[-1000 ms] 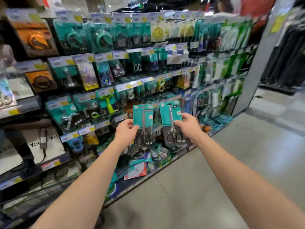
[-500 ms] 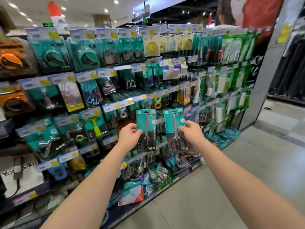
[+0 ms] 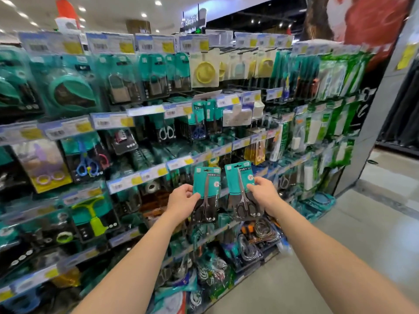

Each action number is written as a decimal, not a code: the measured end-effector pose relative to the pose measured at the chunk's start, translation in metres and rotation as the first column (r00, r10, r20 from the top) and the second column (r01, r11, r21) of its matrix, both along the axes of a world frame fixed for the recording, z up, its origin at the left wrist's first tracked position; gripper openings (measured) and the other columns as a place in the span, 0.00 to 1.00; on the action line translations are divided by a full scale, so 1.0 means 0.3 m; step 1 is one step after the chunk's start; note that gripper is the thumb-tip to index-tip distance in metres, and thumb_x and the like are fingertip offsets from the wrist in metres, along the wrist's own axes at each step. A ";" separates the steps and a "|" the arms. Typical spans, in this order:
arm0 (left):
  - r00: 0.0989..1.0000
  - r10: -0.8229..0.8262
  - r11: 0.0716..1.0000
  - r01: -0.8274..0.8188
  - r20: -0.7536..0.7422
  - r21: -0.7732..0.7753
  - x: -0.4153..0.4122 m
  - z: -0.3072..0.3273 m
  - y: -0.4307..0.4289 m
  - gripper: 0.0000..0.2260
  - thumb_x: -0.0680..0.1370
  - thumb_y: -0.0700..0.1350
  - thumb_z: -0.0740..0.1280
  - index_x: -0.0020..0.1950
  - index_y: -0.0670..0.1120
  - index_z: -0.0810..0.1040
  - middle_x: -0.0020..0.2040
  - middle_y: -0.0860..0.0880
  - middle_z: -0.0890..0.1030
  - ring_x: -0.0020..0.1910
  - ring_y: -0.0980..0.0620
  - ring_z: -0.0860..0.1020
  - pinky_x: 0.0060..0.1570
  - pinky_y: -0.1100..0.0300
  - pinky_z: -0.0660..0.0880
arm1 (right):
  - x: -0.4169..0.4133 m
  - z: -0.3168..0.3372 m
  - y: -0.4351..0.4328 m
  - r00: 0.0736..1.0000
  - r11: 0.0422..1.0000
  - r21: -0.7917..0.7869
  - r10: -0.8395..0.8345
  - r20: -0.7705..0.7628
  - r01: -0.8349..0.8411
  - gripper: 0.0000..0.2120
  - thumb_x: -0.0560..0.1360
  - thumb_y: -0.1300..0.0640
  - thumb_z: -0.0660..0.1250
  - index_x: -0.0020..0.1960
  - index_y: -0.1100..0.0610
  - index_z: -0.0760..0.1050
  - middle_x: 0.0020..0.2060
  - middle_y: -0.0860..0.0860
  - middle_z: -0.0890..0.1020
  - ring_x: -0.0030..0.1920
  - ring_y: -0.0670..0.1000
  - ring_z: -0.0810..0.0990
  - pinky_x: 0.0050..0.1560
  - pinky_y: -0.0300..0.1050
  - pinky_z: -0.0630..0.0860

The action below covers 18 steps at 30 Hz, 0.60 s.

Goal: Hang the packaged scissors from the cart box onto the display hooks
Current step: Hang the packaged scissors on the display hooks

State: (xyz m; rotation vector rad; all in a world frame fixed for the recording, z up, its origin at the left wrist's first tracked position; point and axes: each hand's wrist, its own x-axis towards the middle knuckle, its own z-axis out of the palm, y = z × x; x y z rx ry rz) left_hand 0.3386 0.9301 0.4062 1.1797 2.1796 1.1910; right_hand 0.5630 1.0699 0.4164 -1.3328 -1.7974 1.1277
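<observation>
At our left hand [image 3: 181, 201]: scissors pack [image 3: 206, 186] pinched, long axis upright
At our right hand [image 3: 264, 193]: second pack [image 3: 239, 181] pinched, near upright
Beyond both hands: display rack [image 3: 136, 180], which we judge equally near

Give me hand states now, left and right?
Left hand: holding left scissors pack.
Right hand: holding right scissors pack.

2 teal-carded scissors packs, left [image 3: 205, 193] and right [image 3: 241, 191], upright, side by side before the display.
</observation>
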 end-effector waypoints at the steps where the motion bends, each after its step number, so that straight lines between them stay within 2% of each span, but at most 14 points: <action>1: 1.000 -0.005 1.000 0.005 -0.013 -0.008 -0.005 -0.007 0.032 0.02 0.79 0.49 0.71 0.49 0.53 0.79 0.47 0.54 0.85 0.47 0.52 0.83 0.50 0.51 0.82 | -0.008 -0.007 0.033 1.000 1.000 -0.004 0.013 0.004 -0.013 0.05 0.80 0.58 0.66 0.55 0.54 0.77 0.54 0.53 0.83 0.54 0.56 0.82 0.56 0.55 0.78; 4: 0.999 0.010 1.000 -0.010 -0.031 -0.003 -0.012 -0.010 0.120 0.02 0.79 0.48 0.71 0.49 0.51 0.79 0.47 0.52 0.85 0.48 0.51 0.83 0.44 0.56 0.78 | -0.029 -0.034 0.151 1.000 0.999 -0.024 0.024 0.002 -0.024 0.07 0.79 0.59 0.66 0.57 0.56 0.78 0.56 0.54 0.84 0.55 0.56 0.81 0.54 0.50 0.77; 7: 0.999 0.046 0.999 -0.047 -0.019 -0.006 -0.006 -0.006 0.207 0.04 0.80 0.46 0.70 0.52 0.48 0.79 0.48 0.51 0.84 0.46 0.54 0.82 0.37 0.63 0.72 | -0.046 -0.069 0.272 1.000 0.998 -0.061 0.011 0.007 -0.011 0.10 0.80 0.61 0.66 0.60 0.60 0.80 0.56 0.55 0.83 0.54 0.54 0.80 0.50 0.44 0.73; 11: 0.996 0.084 0.996 -0.083 0.033 -0.022 0.007 -0.010 0.319 0.05 0.80 0.46 0.71 0.54 0.47 0.80 0.49 0.51 0.85 0.49 0.53 0.83 0.40 0.62 0.74 | -0.072 -0.089 0.438 0.995 0.994 -0.069 0.090 0.043 -0.087 0.10 0.80 0.62 0.66 0.61 0.62 0.79 0.54 0.55 0.82 0.50 0.53 0.78 0.37 0.41 0.71; 15: 0.993 0.108 0.993 -0.105 0.045 -0.057 0.029 -0.012 0.437 0.04 0.80 0.46 0.71 0.54 0.49 0.80 0.51 0.52 0.84 0.50 0.55 0.82 0.43 0.61 0.76 | -0.097 -0.105 0.632 0.984 0.979 -0.115 0.174 0.047 -0.168 0.11 0.80 0.63 0.67 0.61 0.63 0.78 0.55 0.54 0.82 0.51 0.53 0.78 0.47 0.45 0.72; 16: 0.991 0.122 0.991 -0.119 0.048 -0.060 0.036 -0.013 0.466 0.04 0.80 0.45 0.71 0.54 0.49 0.79 0.52 0.52 0.84 0.50 0.55 0.82 0.43 0.62 0.76 | -0.100 -0.107 0.674 0.981 0.972 -0.149 0.191 0.040 -0.183 0.10 0.80 0.64 0.67 0.60 0.63 0.78 0.57 0.56 0.82 0.50 0.53 0.78 0.47 0.46 0.74; 18: 0.987 0.155 0.987 -0.152 0.052 -0.058 0.055 -0.024 0.521 0.04 0.80 0.43 0.71 0.55 0.46 0.80 0.51 0.52 0.84 0.50 0.55 0.82 0.42 0.63 0.75 | -0.102 -0.118 0.747 0.974 0.952 -0.212 0.227 0.014 -0.219 0.09 0.80 0.66 0.65 0.59 0.66 0.78 0.58 0.59 0.83 0.45 0.52 0.79 0.37 0.38 0.75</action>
